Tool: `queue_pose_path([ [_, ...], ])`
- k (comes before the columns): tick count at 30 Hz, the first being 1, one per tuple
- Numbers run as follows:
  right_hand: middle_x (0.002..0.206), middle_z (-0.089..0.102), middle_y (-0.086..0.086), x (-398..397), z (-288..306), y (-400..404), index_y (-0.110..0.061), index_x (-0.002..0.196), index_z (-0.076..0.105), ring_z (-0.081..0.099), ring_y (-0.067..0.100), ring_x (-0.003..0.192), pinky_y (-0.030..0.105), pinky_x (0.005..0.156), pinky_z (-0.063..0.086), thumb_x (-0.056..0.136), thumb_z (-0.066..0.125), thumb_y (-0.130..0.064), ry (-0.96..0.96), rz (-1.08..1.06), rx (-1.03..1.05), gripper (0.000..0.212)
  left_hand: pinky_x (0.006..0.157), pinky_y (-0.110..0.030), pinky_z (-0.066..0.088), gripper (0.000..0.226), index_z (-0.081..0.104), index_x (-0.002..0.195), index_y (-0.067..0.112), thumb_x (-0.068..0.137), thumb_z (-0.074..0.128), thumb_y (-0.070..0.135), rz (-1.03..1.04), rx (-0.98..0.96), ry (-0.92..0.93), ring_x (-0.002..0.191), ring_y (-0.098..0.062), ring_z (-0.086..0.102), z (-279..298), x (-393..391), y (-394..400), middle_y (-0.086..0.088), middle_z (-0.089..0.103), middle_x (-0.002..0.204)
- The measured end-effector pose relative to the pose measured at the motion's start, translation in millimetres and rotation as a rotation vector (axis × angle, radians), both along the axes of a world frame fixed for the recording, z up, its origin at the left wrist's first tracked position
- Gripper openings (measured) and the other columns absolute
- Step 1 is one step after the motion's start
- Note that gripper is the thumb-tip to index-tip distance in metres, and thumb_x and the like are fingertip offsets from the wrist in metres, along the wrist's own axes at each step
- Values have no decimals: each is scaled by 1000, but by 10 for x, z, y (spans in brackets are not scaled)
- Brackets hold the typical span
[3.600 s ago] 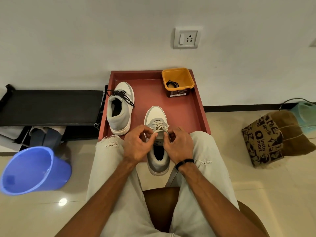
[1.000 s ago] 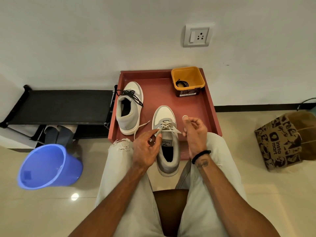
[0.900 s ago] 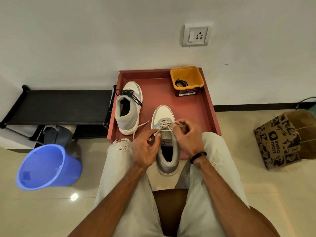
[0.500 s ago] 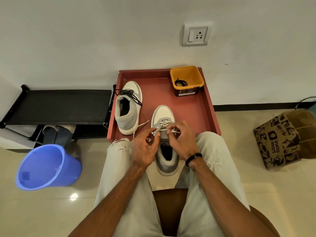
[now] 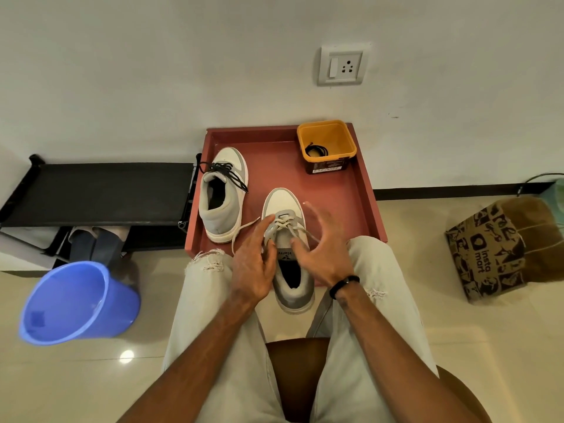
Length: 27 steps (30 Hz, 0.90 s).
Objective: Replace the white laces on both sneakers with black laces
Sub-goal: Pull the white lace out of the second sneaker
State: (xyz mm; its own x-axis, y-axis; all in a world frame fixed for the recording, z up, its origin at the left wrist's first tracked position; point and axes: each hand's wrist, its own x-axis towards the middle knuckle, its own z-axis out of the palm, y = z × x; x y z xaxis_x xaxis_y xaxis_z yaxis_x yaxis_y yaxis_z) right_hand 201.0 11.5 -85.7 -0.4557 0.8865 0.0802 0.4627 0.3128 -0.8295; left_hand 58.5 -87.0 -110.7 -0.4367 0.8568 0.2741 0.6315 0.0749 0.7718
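Observation:
A grey-and-white sneaker (image 5: 282, 206) with white laces (image 5: 285, 223) lies on the near edge of the red tray (image 5: 364, 190), its heel between my knees. One loose white lace end trails off to its left. My left hand (image 5: 251, 265) rests against the shoe's left side with fingers nearly straight, the index tip at the laces. My right hand (image 5: 325, 248) hovers over the shoe's right side with fingers spread, motion-blurred and holding nothing. The second sneaker (image 5: 224, 193), with black laces, stands at the tray's left. A black lace (image 5: 316, 151) lies in the yellow tub (image 5: 328, 134).
A blue bucket (image 5: 76, 303) stands on the floor at left, beside a black shoe rack (image 5: 97, 193). A printed paper bag (image 5: 488, 251) sits on the floor at right. I sit on a brown stool (image 5: 299, 370), and the wall with a socket (image 5: 341, 67) is just behind the tray.
Half a second ago both hands pinched the white laces over the tongue. My right hand has let go and opened, moving right; my left fingers have straightened along the shoe.

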Motion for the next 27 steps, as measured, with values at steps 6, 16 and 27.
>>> queue_pose_path([
  [6, 113, 58, 1, -41, -64, -64, -22, 113, 71, 52, 22, 105, 44, 94, 48, 94, 66, -40, -306, -88, 133, 27, 80, -22, 49, 54, 34, 159, 33, 107, 46, 22, -120, -241, 191, 90, -10, 55, 70, -64, 70, -4, 58, 124],
  [16, 65, 63, -5, -61, -135, 33, -19, 68, 62, 55, 16, 62, 30, 58, 38, 93, 66, -37, -106, -344, -46, 32, 73, -44, 52, 31, 45, 129, 26, 99, 49, 25, -129, -417, 313, 88, -30, 64, 208, -72, 256, -4, 66, 109],
  [27, 81, 61, -4, -51, -123, -15, -18, 79, 61, 54, 16, 72, 30, 64, 43, 94, 66, -37, -173, -236, 31, 24, 80, -40, 48, 33, 56, 128, 26, 96, 62, 30, 84, -280, 629, 94, -24, 52, 185, 136, 397, -6, 45, 114],
])
